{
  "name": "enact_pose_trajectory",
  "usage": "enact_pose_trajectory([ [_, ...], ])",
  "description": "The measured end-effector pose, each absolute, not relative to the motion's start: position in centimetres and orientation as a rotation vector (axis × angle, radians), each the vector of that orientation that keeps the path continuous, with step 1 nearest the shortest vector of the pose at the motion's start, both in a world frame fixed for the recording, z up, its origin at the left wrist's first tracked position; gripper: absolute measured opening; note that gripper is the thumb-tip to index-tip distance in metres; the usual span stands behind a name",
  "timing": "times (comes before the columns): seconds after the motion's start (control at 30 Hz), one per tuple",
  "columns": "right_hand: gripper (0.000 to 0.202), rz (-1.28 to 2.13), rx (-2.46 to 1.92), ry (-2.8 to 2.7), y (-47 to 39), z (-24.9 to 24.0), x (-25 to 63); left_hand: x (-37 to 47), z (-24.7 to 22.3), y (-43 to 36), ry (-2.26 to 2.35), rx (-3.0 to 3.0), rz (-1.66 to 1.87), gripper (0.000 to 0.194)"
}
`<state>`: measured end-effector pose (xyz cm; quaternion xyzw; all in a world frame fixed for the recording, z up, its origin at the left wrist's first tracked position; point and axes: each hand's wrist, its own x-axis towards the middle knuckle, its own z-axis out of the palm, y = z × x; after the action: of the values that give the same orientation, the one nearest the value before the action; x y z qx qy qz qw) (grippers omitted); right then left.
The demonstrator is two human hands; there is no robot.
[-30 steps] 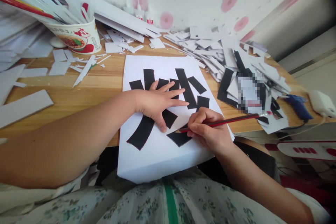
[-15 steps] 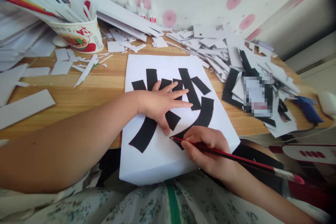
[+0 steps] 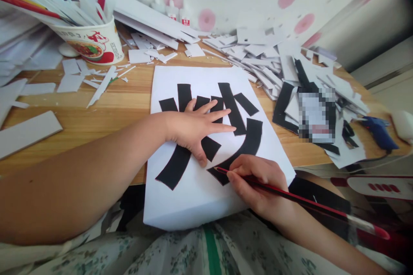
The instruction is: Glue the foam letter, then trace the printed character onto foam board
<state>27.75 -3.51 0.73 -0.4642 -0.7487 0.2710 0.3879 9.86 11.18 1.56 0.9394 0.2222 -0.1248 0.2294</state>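
Note:
Spread flat, my left hand (image 3: pixel 203 129) lies over black paper cut-outs on a white board (image 3: pixel 183 206) in front of me. Its fingers are apart and cover part of the middle pieces. My right hand (image 3: pixel 261 180) is closed around a red and black pencil (image 3: pixel 300 200) with a pink eraser end. The pencil's tip rests at the lower end of a curved black strip (image 3: pixel 253 139), near my left thumb. Another curved black strip (image 3: pixel 174 167) shows below my left wrist, and a slanted one (image 3: pixel 232 109) lies beyond my fingertips.
A printed paper cup (image 3: pixel 114 43) full of sticks and tools stands at the back left. White board scraps (image 3: pixel 251 49) are heaped at the back. A blue glue gun (image 3: pixel 379 131) lies at the right edge, and small glue bottles (image 3: pixel 172 10) stand by the wall.
My right hand and the pencil have shifted slightly right, the tip sliding a little along the strip's lower end. My left hand stays spread on the cut-outs. The view has moved slightly.

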Motion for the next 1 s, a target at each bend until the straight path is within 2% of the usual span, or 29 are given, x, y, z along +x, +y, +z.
enact_pose_trajectory([
  [0.53,0.018,0.619,-1.297,-1.774,-3.4,0.4,28.9,9.7,2.0,10.9,0.637,2.575,-0.388,0.109],
  [1.0,0.017,0.690,-1.293,-1.783,-2.9,0.2,29.9,9.6,1.7,11.1,0.631,2.590,-0.380,0.109],
])
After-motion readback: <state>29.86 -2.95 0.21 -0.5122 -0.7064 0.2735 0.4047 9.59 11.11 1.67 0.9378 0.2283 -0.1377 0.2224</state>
